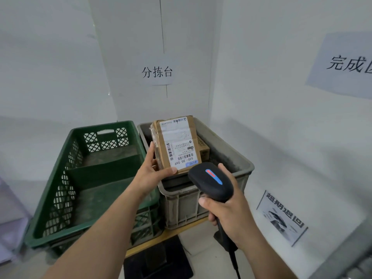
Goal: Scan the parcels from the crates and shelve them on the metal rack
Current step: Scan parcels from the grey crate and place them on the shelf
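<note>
Two crates stand side by side: the green crate (90,178) touches the left wall of the grey crate (237,158) and looks empty apart from a divider. The left hand (155,170), above the grey crate's near-left corner, grasps the parcel (175,143) by its lower left corner, thumb on the front. The parcel is held upright over the grey crate with its label turned toward the scanner, so probably mid-scan. A brown box (203,148) lies inside the grey crate, mostly covered by the parcel. The scanner (211,180) hangs over the grey crate's near rim, its head aimed at the barcodes. The right hand (227,208), in front of the grey crate, is wrapped round the handle with the trigger finger hidden. No beam shows, so can't tell if it has read. A paper notice (281,218) lies right of the grey crate. The rack is not clearly in view.
</note>
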A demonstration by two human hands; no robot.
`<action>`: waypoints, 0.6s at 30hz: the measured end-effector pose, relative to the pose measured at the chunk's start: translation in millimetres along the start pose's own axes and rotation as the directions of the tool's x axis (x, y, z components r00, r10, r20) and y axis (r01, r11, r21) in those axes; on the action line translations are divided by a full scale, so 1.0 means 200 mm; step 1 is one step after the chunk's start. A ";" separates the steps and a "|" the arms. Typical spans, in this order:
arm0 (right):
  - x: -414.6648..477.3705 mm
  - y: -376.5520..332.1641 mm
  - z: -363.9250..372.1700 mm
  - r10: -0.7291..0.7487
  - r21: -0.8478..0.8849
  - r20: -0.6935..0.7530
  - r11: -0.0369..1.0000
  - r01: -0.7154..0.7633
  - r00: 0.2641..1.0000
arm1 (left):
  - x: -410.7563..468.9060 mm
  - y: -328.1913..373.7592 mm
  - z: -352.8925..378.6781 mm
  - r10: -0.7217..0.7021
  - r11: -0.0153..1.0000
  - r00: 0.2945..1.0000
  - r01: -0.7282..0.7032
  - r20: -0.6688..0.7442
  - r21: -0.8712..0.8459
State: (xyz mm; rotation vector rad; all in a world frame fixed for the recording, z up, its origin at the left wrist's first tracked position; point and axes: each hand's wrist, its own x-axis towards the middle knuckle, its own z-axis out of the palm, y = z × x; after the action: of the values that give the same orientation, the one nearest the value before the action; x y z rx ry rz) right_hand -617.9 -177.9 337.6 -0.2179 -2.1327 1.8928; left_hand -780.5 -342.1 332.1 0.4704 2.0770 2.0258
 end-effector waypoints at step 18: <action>0.01 -0.09 0.07 -0.011 0.078 -0.444 0.996 0.051 0.896 | -0.24 0.02 -0.02 -0.138 0.989 0.960 0.146 0.244 -0.018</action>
State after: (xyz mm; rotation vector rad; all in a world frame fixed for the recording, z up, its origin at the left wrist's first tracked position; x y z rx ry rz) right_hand -622.1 -193.4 355.0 -0.5380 -1.7326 1.7109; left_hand -736.3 -362.5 333.4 0.5178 1.8709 1.8210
